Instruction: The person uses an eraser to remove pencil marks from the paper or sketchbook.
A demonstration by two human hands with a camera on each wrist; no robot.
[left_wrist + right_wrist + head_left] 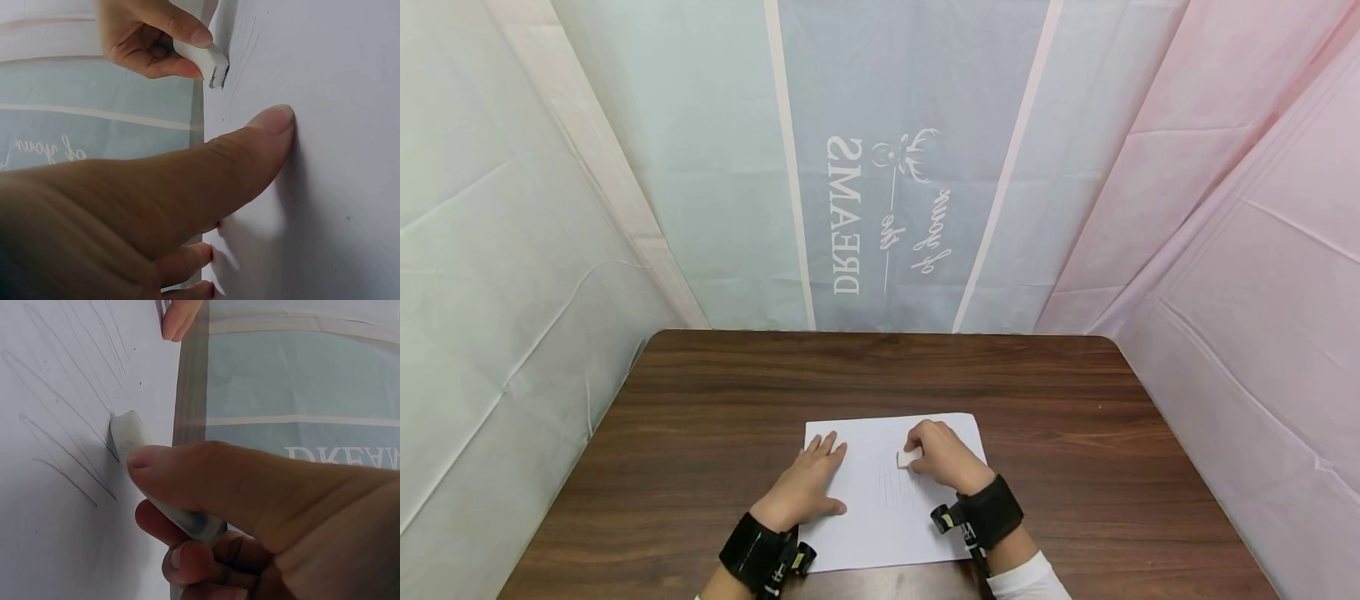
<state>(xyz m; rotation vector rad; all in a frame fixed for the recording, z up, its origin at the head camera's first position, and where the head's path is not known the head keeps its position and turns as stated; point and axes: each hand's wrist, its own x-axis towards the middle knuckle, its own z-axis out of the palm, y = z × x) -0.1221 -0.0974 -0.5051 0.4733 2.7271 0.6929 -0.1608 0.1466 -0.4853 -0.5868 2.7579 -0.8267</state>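
Note:
A sheet of white paper (857, 533) lies on the table, marked with thin pencil lines (891, 487) in a zigzag. My right hand (947, 454) pinches a white eraser (910, 457) between thumb and curled fingers. In the right wrist view the eraser (131, 432) meets the paper at the upper ends of the pencil lines (62, 403); dark smudges mark its rear end. My left hand (805, 487) rests on the left part of the sheet with its fingers spread. The left wrist view shows dark smudges on the tip of the eraser (209, 62).
The dark wood-grain table (700, 433) reaches out around the sheet on all sides. Fabric curtains (917, 67) with mirrored lettering hang behind its back edge and along both sides. Each wrist wears a black strap (992, 510) with a small camera.

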